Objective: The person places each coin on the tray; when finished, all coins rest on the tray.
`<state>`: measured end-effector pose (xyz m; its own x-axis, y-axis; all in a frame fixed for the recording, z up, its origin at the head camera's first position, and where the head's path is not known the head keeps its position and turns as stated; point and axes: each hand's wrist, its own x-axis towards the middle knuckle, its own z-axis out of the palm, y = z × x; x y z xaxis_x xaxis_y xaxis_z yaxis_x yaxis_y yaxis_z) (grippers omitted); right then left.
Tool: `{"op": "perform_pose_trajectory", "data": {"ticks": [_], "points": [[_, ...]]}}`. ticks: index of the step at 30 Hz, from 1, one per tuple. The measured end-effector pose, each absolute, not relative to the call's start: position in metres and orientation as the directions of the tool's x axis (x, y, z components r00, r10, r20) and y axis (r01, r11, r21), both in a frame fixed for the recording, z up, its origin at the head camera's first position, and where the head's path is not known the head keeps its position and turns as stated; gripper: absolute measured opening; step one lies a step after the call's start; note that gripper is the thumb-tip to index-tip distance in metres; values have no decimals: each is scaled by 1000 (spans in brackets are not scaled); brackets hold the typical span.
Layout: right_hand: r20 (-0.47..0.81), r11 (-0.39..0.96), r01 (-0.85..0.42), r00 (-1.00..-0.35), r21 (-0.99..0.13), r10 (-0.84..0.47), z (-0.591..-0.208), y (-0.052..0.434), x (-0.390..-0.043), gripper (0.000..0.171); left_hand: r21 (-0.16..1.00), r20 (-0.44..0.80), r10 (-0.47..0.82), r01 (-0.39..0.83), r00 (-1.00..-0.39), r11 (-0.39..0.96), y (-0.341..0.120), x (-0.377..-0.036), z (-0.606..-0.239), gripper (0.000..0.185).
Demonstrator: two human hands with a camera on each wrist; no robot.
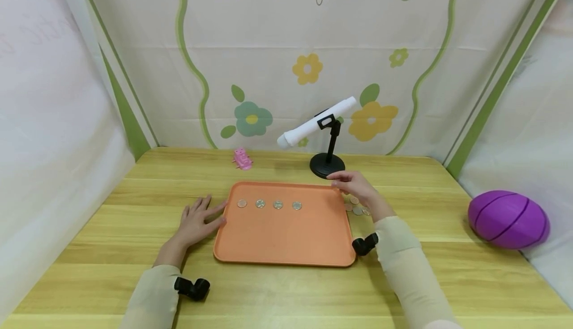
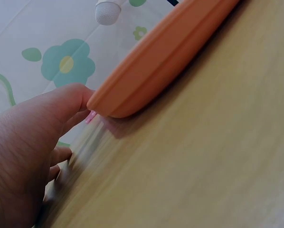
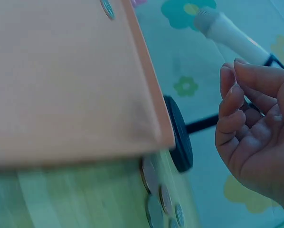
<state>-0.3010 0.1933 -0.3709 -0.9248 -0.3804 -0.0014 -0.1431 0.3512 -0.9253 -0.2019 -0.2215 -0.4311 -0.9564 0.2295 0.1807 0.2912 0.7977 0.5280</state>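
An orange tray [image 1: 286,239] lies on the wooden table with a row of several coins [image 1: 278,204] across its upper part. At its left edge is my left hand [image 1: 197,223], fingers spread on the table; the thumb and index finger touch the rim [image 2: 101,102]. Over the tray's top right corner hovers my right hand [image 1: 355,187]. In the right wrist view its fingers are bent, with thumb and index fingertips [image 3: 239,64] close together; I cannot tell whether a coin is between them. More loose coins [image 1: 357,210] lie beside the tray's right edge, partly behind the right forearm.
A white microphone [image 1: 313,126] rests on a black stand [image 1: 327,165] behind the tray. Further left is a small pink figure [image 1: 242,159]. A purple ball [image 1: 509,219] sits at the table's right edge. Patterned cloth [image 1: 268,30] encloses the back and sides.
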Motion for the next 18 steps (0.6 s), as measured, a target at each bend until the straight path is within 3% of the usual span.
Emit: {"op": "perform_pose_trajectory", "data": {"ticks": [11,18], "points": [[-20,377,-116,-941,-919,-338,-378,251,-289,37,522,177,227,287,-958,803,-222,-200,-432,52],[-85,466,-77,-945,-881,-317,-394,275,-278,36,519,172,226,283,-959,807,-223,-199,-434,52]]}}
